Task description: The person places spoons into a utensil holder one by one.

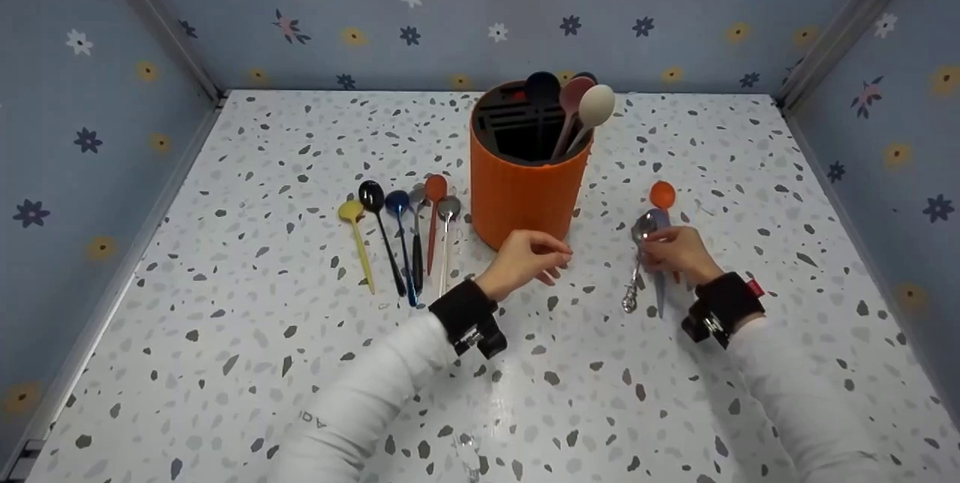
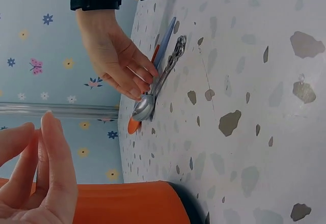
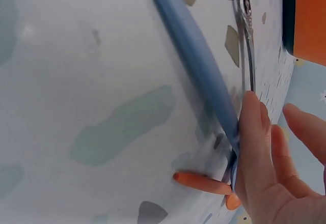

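At the right of the table, my right hand (image 1: 679,252) reaches in over a small group of spoons. Its fingers (image 3: 254,137) extend down between a blue-grey spoon (image 3: 198,66) and a silver spoon with an ornate handle (image 2: 165,74), right at both, while the thumb stands apart. An orange spoon (image 1: 662,195) lies just beyond, its handle partly hidden by the hand. My left hand (image 1: 525,262) hovers in front of the orange utensil holder (image 1: 525,202). Its fingers bend loosely and its thumb comes near the fingertips, with nothing held.
Left of the holder lie several long spoons, among them a yellow spoon (image 1: 360,250), a black spoon (image 1: 382,235) and a red spoon (image 1: 433,220). A cream spoon (image 1: 597,106), a pink spoon (image 1: 574,94) and a dark spoon (image 1: 541,85) stand in the holder. Flowered panels (image 1: 450,10) enclose the table.
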{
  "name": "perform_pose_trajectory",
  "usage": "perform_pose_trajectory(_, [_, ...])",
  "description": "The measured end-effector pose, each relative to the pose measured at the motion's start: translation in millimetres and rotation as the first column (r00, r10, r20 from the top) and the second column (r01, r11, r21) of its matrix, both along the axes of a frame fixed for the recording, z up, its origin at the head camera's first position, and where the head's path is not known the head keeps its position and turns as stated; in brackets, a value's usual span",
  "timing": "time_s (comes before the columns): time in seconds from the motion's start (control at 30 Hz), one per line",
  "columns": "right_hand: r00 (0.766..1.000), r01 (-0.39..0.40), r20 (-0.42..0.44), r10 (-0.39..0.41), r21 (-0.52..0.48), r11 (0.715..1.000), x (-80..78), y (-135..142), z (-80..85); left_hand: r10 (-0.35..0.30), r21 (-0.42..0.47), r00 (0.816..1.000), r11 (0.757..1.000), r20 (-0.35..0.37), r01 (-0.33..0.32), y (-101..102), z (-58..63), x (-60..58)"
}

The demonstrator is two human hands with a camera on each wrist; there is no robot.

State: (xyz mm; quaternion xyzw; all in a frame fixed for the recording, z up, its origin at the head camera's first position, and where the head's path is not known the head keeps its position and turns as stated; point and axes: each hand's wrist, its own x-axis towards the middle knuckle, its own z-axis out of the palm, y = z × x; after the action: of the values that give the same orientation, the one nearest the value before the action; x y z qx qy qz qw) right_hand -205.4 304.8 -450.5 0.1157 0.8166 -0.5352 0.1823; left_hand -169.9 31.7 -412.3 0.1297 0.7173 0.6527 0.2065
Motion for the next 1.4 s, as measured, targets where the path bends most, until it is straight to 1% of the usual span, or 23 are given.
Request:
perform_pose_trajectory(0.13, [1.000, 0.019, -0.015, -0.019, 0.018, 1.000, 0.4, -1, -4.1, -0.002, -0.001, 1.000, 1.000, 0.022, 0.002, -1, -2.3, 0.4])
perform_pose_trajectory(0.17, [1.000, 0.022, -0.021, -0.021, 0.029, 0.999, 0.3, -1, -5.3, 0.001, 0.002, 1.000, 1.000, 0.022, -0.001, 0, -6.8, -1.2])
perform_pose_trajectory(0.27, [0.998, 0.026, -0.053, -0.022, 0.078, 0.997, 0.3, -3, -7.9, 0.004, 0.005, 1.000, 1.000, 0.025, -0.004, -1, -8.5, -0.5])
perform_pose_trajectory(0.43, [0.991, -0.004, -0.133, 0.028, 0.176, 0.984, 0.7, -8, -9.1, 0.020, 0.020, 0.999, 1.000, 0.046, -0.021, 0, -11.4, 1.6])
perform_pose_trajectory(0.53, [0.986, -0.019, -0.156, 0.055, 0.224, 0.974, 0.5, -10, -8.3, 0.026, 0.021, 0.998, 0.999, 0.064, -0.027, 1, -13.3, 2.1])
perform_pose_trajectory(0.7, [0.990, -0.026, -0.125, 0.062, 0.273, 0.962, -1.2, -12, -7.3, 0.017, 0.020, 0.995, 1.000, 0.097, -0.019, 4, -18.2, 2.9])
perform_pose_trajectory(0.83, [0.993, -0.024, -0.105, 0.056, 0.284, 0.958, -4.2, -13, -9.9, 0.007, -0.003, 0.989, 1.000, 0.149, -0.006, 9, -24.7, 5.9])
perform_pose_trajectory(0.93, [0.993, -0.008, -0.108, 0.044, 0.307, 0.952, -6.4, -16, -12.6, -0.004, -0.024, 0.984, 1.000, 0.181, 0.009, 13, -30.8, 8.3])
perform_pose_trajectory(1.1, [0.991, 0.024, -0.135, 0.025, 0.347, 0.938, -7.4, -21, -16.2, -0.015, -0.041, 0.977, 0.999, 0.212, 0.024, 19, -38.6, 10.3])
perform_pose_trajectory(1.17, [0.989, 0.037, -0.145, 0.014, 0.341, 0.939, -6.8, -23, -16.6, -0.012, -0.045, 0.975, 0.999, 0.220, 0.023, 20, -40.4, 10.5])
perform_pose_trajectory(1.23, [0.990, 0.044, -0.143, -0.001, 0.297, 0.954, -6.3, -23, -16.5, -0.011, -0.050, 0.974, 0.998, 0.224, 0.023, 20, -41.8, 10.8])
perform_pose_trajectory(1.33, [0.994, 0.051, -0.100, -0.035, 0.167, 0.985, -5.2, -24, -15.4, -0.008, -0.041, 0.971, 0.999, 0.240, 0.019, 20, -44.0, 11.4])
perform_pose_trajectory(1.4, [0.997, 0.063, -0.047, -0.060, 0.074, 0.995, -4.5, -25, -14.7, -0.008, -0.039, 0.969, 0.999, 0.248, 0.018, 20, -43.5, 12.8])
